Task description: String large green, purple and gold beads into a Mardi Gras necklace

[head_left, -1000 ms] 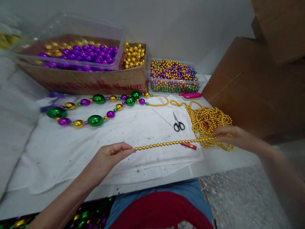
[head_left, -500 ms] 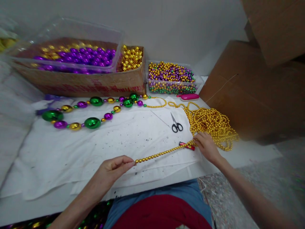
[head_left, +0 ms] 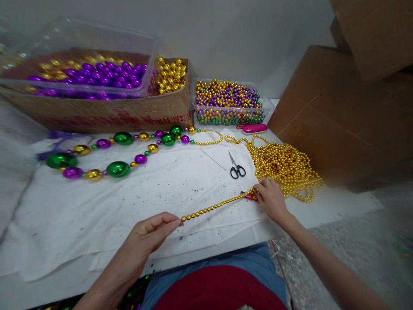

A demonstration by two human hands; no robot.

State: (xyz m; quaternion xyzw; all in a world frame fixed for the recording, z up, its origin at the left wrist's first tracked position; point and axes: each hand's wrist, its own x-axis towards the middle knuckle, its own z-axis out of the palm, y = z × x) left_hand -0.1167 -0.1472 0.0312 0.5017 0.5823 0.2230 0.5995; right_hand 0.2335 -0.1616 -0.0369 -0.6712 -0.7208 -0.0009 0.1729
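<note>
My left hand [head_left: 151,234] pinches the free end of a gold bead strand [head_left: 214,206] that runs taut across the white cloth [head_left: 129,202]. My right hand [head_left: 271,199] closes on the same strand farther along, beside a small red object [head_left: 250,196] and at the near edge of a big tangled heap of gold bead string [head_left: 285,165]. Black-handled scissors [head_left: 236,167] lie just beyond the strand. A large necklace of green, purple and gold beads [head_left: 112,150] lies spread at the far left of the cloth.
A cardboard box [head_left: 106,112] with a clear tub of purple and gold beads [head_left: 87,73] stands at the back. Next to it are a clear container of small mixed beads [head_left: 227,103] and a pink tool [head_left: 251,128]. Brown cartons [head_left: 348,107] rise at the right.
My right hand has slid left along the strand from the far side of the gold heap to near the red object. My left hand has kept its pinch and dropped slightly toward me.
</note>
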